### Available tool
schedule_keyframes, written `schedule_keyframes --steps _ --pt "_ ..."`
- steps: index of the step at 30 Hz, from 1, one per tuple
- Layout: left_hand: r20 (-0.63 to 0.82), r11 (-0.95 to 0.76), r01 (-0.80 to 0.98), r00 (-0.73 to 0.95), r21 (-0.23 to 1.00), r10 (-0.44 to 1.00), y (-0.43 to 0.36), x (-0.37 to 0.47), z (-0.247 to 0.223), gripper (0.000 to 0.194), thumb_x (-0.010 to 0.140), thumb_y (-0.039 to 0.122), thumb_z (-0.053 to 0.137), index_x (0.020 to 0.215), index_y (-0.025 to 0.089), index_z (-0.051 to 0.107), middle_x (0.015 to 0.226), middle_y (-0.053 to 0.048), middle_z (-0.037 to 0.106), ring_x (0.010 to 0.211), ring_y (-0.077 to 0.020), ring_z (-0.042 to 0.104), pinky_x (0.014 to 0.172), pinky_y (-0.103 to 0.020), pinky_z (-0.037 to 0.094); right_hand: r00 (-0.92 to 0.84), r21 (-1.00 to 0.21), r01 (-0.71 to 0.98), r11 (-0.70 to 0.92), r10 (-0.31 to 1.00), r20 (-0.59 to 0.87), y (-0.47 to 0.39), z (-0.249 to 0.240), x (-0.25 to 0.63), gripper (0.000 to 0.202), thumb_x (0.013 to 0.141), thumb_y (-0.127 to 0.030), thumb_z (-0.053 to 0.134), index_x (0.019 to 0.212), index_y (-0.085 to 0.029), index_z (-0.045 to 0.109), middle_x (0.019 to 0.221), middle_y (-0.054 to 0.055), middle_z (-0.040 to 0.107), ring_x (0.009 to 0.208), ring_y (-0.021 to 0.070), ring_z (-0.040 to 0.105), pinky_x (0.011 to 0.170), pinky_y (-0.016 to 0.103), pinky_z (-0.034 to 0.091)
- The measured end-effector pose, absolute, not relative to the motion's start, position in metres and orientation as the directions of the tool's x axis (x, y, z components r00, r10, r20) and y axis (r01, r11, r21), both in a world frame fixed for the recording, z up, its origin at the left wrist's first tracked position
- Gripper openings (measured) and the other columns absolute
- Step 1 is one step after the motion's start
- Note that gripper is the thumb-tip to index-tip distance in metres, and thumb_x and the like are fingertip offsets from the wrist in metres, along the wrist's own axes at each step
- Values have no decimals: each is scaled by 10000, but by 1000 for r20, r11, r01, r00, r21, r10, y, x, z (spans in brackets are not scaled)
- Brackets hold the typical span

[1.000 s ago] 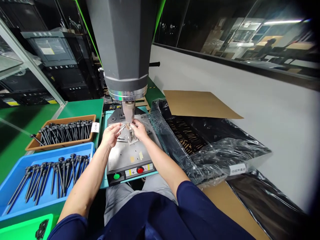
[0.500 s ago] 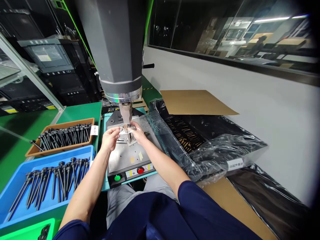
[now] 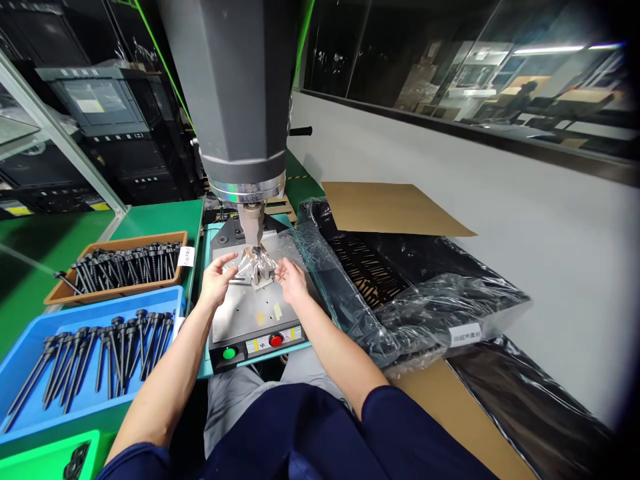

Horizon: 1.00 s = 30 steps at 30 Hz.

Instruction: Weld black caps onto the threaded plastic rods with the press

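Observation:
A clear, crinkled plastic film point(image 3: 257, 262) drapes over the small metal fixture point(image 3: 263, 283) beneath the press horn point(image 3: 253, 227). A small dark piece point(image 3: 257, 251) shows at the top of the film, just under the horn's tip. To the film's left is my left hand point(image 3: 216, 281), with thumb and fingers apart. On the other side my right hand point(image 3: 291, 280) hovers close to the film's edge, its fingers loosely bent and nothing visible in them. Both hands are above the metal base plate point(image 3: 245, 313) of the machine.
A green button point(image 3: 229, 353) and a red button point(image 3: 276, 341) sit on the machine's front. Left, a brown tray point(image 3: 115, 293) and a blue tray point(image 3: 40, 420) hold black bolt-like parts. Right lies a plastic-lined box point(image 3: 350, 320) with dark strips, beside a cardboard sheet point(image 3: 395, 207).
Both hands have let go of the film and moved apart, the right hand outward and down. The film now spreads over the fixture. The view has shifted slightly.

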<state>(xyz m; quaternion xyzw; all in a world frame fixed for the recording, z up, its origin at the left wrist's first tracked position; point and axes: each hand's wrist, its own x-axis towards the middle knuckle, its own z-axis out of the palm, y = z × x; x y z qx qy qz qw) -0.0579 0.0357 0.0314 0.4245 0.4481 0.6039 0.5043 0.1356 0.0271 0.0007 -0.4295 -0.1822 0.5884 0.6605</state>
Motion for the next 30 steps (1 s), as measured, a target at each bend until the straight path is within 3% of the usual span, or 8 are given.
schedule_keyframes --steps 4,14,19,22,25,28,30 --pt "150 -168 -149 -127 974 981 36 -59 28 478 614 197 799 1082 187 698 1171 -83 677 641 -81 564 588 -210 446 255 -761 -647 -39 930 -264 27 1 136 231 636 -355 782 717 -185 648 631 -10 632 573 111 566 528 220 435" --pt "79 -102 -195 -124 975 989 31 -57 31 632 599 197 819 1207 209 649 1159 -94 641 654 -97 628 553 -211 457 245 -762 -646 -39 936 -255 23 -5 136 296 673 -433 771 751 -180 641 642 -17 631 568 106 581 537 223 451" --pt "57 -78 -249 -90 965 994 27 -64 28 945 650 235 823 1468 355 363 1179 -81 615 664 -120 674 556 -226 512 257 -767 -638 -68 920 -295 24 -4 135 413 673 -551 762 782 -164 666 665 5 643 584 118 594 531 225 461" --pt "2 -28 -247 -104 969 995 18 -72 26 1010 690 276 817 1507 385 234 1211 -101 601 686 -144 698 601 -265 553 274 -811 -578 -93 914 -300 14 -9 137 491 698 -642 702 807 -164 665 656 8 632 572 126 589 517 236 459" --pt "-76 21 -233 -232 972 970 -3 -80 17 960 763 347 759 1517 378 167 1224 -111 591 747 -166 712 666 -303 574 329 -915 -394 -89 916 -230 -13 -23 154 496 769 -663 608 845 -175 659 655 14 618 578 151 590 545 275 484" --pt "9 -73 -122 -459 990 888 -38 -86 -8 823 803 349 715 1491 353 261 1233 -94 597 927 -172 690 791 -290 561 453 -992 111 55 886 100 -53 -51 188 361 816 -522 622 958 -192 660 889 81 672 829 223 644 783 374 531" --pt "126 -114 56 -542 992 831 -66 -89 -33 776 783 323 731 1459 336 352 1243 -89 603 1096 -200 628 915 -305 522 489 -887 454 80 810 323 -78 -75 216 340 850 -448 582 1059 -190 651 1106 139 638 1072 285 596 977 474 457"
